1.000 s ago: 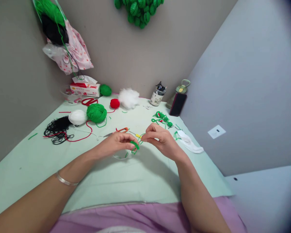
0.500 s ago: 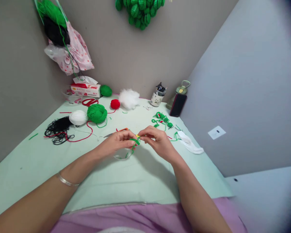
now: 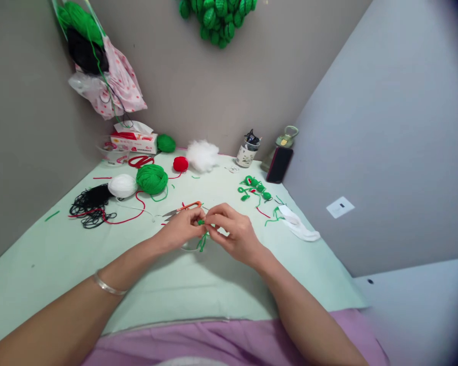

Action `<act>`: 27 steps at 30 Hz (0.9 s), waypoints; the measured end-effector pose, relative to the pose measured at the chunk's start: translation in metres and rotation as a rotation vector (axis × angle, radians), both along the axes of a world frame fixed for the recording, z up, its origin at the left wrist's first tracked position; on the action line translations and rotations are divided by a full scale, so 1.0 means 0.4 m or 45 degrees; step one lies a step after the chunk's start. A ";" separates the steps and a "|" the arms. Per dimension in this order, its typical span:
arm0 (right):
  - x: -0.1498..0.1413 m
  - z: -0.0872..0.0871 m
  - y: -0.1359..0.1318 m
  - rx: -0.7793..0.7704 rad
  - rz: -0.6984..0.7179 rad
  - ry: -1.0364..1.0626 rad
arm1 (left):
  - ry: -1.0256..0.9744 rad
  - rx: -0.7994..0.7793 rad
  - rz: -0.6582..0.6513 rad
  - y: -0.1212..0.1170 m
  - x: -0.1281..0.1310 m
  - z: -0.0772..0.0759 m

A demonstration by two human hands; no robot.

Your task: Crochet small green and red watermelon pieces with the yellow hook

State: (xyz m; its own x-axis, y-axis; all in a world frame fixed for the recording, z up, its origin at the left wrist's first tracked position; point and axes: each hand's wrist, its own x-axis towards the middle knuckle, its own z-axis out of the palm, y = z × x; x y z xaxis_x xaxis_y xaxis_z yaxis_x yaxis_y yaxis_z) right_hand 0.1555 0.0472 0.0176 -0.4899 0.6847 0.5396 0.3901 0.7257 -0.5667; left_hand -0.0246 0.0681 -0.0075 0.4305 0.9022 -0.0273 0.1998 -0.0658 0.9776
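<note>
My left hand (image 3: 181, 230) is closed, with thumb and fingers pinching a small green crochet piece (image 3: 201, 222) over the middle of the table. Green yarn ends (image 3: 202, 243) dangle below the piece, in front of a loop of white yarn (image 3: 189, 248). My right hand (image 3: 234, 233) comes in from the other side, its thumb and forefinger pressed together right at the piece. Whatever sits between those right fingertips is hidden. Just beyond my left hand lie orange-handled scissors (image 3: 191, 206), partly covered by it.
Left: black yarn (image 3: 91, 203), a white ball (image 3: 122, 186), a green ball (image 3: 151, 179) and red scissors (image 3: 141, 161). Behind: a red ball (image 3: 180, 163), white stuffing (image 3: 203, 155) and a jar (image 3: 247, 154). Right: small green crochet pieces (image 3: 255, 185), a phone (image 3: 280, 165) and white cloth (image 3: 298, 224).
Both hands have shifted a little left with the green piece, and my right hand has turned over it. A yellow bit seen between the fingers before is out of sight now.
</note>
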 end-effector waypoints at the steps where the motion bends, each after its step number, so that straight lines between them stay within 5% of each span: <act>1: -0.006 0.005 -0.005 -0.120 0.035 0.164 | 0.066 0.044 0.005 0.000 0.001 0.000; 5: 0.005 0.031 0.009 -0.818 0.178 0.735 | 0.284 0.175 0.013 -0.004 -0.001 0.007; 7: 0.044 0.044 0.040 -0.912 0.095 0.929 | 0.361 0.226 0.032 -0.003 -0.008 0.007; 14: 0.284 0.069 0.158 -0.111 -0.502 1.648 | 0.538 0.338 -0.031 0.004 -0.025 -0.014; 20: 0.317 0.076 0.161 0.113 -0.672 1.588 | 0.067 0.020 -0.160 -0.003 -0.013 0.017; 27: 0.221 0.075 0.124 -0.231 -0.430 0.978 | -0.200 -0.110 -0.152 0.000 -0.028 0.039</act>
State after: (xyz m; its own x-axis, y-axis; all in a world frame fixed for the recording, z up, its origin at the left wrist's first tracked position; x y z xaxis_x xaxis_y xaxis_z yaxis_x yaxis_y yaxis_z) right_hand 0.2440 0.0970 0.0475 0.2121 0.8360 0.5061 0.0293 0.5122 -0.8584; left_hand -0.0359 0.0682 0.0082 0.5393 0.8417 -0.0264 0.0402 0.0056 0.9992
